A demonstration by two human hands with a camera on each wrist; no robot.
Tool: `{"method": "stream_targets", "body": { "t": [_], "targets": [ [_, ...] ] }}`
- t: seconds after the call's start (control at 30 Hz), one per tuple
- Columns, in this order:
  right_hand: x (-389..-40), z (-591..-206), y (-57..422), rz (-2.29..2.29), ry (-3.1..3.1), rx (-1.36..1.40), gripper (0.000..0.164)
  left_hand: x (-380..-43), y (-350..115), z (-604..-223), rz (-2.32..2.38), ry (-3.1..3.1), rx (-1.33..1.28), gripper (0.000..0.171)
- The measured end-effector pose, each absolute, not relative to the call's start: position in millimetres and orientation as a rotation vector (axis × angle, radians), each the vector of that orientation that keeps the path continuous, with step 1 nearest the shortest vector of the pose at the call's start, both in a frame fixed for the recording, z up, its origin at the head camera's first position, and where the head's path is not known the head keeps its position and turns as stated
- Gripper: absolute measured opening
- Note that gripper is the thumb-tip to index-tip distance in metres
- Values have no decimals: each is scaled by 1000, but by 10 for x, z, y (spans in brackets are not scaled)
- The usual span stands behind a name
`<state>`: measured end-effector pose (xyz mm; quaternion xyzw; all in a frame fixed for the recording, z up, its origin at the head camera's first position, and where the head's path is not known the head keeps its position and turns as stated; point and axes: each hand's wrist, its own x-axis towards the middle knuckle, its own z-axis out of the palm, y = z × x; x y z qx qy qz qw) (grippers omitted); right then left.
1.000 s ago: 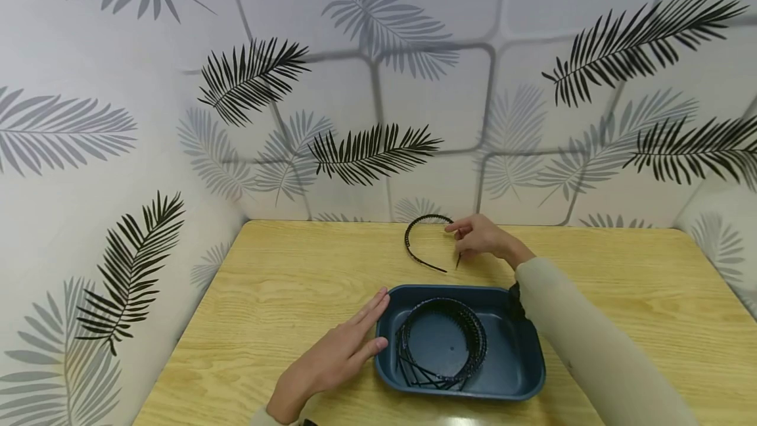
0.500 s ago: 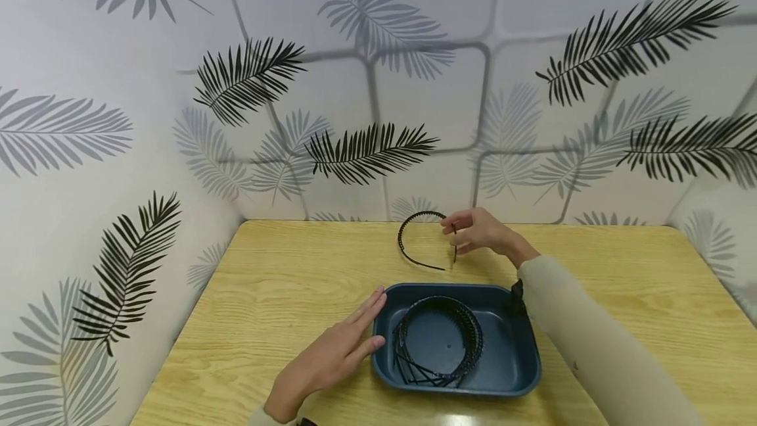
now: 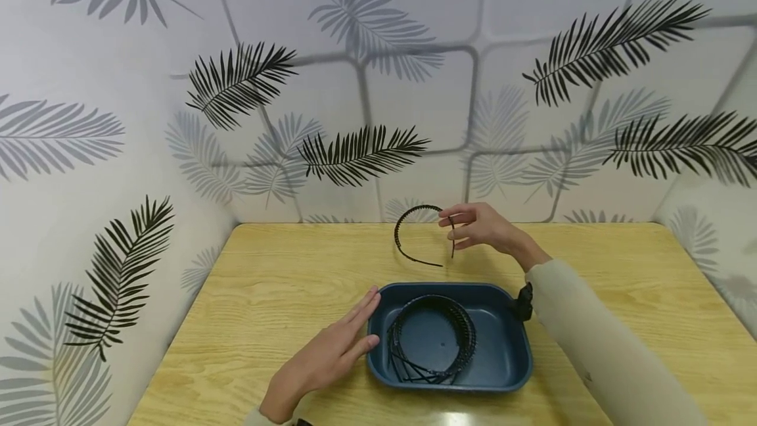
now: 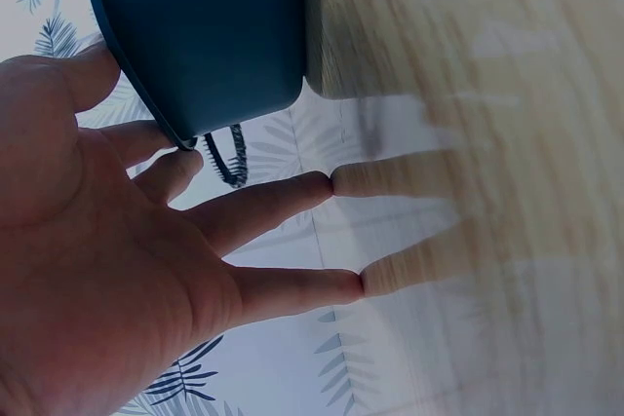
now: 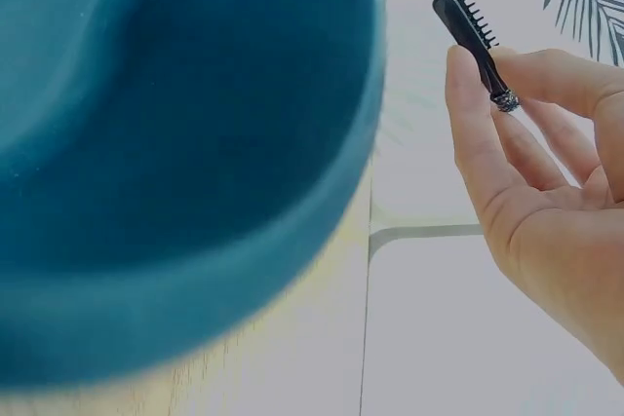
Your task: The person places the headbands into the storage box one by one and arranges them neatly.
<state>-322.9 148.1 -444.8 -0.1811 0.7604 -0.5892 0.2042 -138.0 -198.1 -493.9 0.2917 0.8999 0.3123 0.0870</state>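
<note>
My right hand [image 3: 485,227] pinches one side of a thin black toothed headband [image 3: 397,232] between thumb and fingers, above the far part of the table. In the right wrist view the headband [image 5: 458,21] shows its comb-like teeth and a sparkly bit by the fingertips. My left hand [image 3: 324,355] lies with straight fingers against the left rim of a blue tub [image 3: 503,383]. From the left wrist, two fingertips touch the tabletop while the thumb and other fingers meet the tub's rim. Inside the tub, on its left, lies a stack of several black headbands [image 3: 470,337].
The tub stands on a light wood-grain table [image 3: 284,281] near the front. Behind the table rises a pale wall [image 3: 414,104] with a leaf pattern. A black band with a small device [image 3: 524,302] sits at the right wrist, over the tub's right corner.
My right hand has risen a little with the headband, and its grip now shows more of the band's side. The left hand stays at the tub's rim; the head view has shifted slightly.
</note>
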Motion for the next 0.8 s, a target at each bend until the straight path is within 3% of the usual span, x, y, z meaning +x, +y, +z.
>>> {"method": "stream_targets", "body": {
  "t": [0.8],
  "targets": [
    [-2869, -4412, 1751, -1739, 2089, -619, 48, -1390, -1970, -4925, 948, 2670, 846, 68]
  ]
}}
